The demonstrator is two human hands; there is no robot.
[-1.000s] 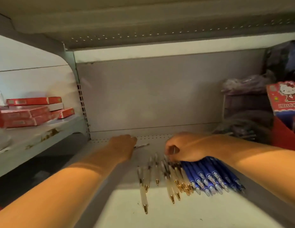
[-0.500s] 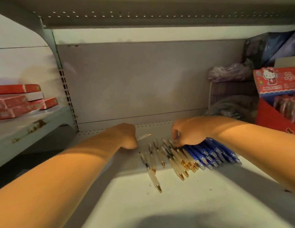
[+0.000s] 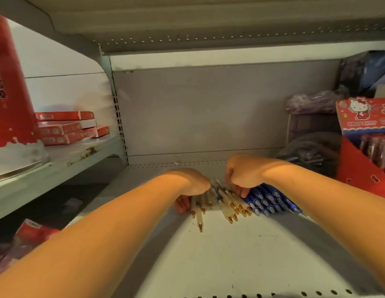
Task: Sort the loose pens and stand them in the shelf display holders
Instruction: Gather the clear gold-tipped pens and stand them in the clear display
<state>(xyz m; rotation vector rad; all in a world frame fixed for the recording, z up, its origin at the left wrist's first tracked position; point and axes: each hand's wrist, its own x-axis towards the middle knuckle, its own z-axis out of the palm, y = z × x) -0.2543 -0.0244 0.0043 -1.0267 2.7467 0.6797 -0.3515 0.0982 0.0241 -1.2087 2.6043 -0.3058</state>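
Several loose pens lie side by side on the white shelf [image 3: 241, 254], tips toward me. Pale pens with gold tips [image 3: 227, 208] fill the middle and left; dark blue pens [image 3: 271, 201] lie to their right. My left hand [image 3: 191, 188] rests curled over the rear ends of the leftmost pale pens, fingers touching them. My right hand [image 3: 241, 175] is bent down over the rear ends of the pale pens where they meet the blue ones, fingertips on them. Whether either hand grips a pen is hidden.
A red cartoon-cat display box [image 3: 363, 134] with packaged pens stands at the right, with bagged goods [image 3: 309, 151] behind it. Flat red boxes [image 3: 64, 127] and a tall red container [image 3: 8, 82] sit on the neighbouring shelf at left. A shelf board hangs close overhead.
Both hands have drawn closer together over the pens. My left hand, which held a thin pen tip out to the side, now lies on the leftmost pale pens. The camera shifted.
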